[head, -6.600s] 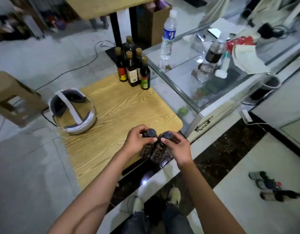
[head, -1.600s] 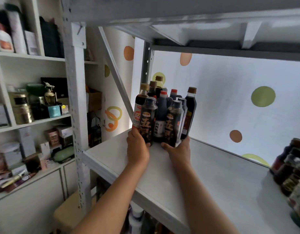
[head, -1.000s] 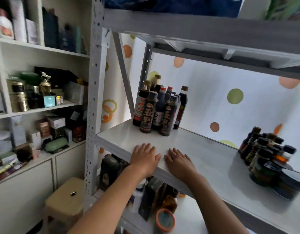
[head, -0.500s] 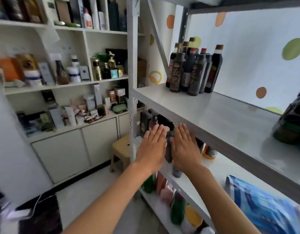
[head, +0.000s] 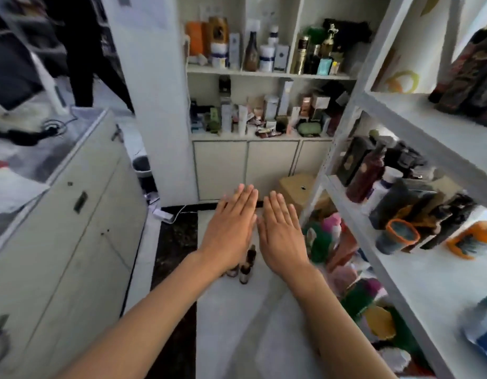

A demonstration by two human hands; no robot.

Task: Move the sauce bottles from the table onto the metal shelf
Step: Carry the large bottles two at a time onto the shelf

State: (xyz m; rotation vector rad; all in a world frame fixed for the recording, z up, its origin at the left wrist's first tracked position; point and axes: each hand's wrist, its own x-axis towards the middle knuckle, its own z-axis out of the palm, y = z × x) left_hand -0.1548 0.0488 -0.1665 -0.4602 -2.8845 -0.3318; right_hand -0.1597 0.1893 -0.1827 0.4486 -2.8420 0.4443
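My left hand (head: 231,228) and my right hand (head: 280,231) hover side by side in mid-air, palms down, fingers straight, holding nothing. The metal shelf (head: 417,113) runs along the right side. Dark sauce bottles (head: 466,75) stand blurred on its upper board at the top right edge. Below my hands, a few small brown bottles (head: 246,266) stand on the floor, partly hidden by my wrists. The table is out of view.
A white counter cabinet (head: 61,209) stands at the left. A white wall unit (head: 264,75) with cosmetics fills the back. A tan stool (head: 297,187) sits by the shelf post. Lower shelf boards hold bottles and packets (head: 395,198). White floor tiles (head: 236,324) lie under my arms.
The view has swung left and down, away from the shelf. Both hands stay flat and empty and have come off the shelf edge; the placed bottles now sit at the top right edge.
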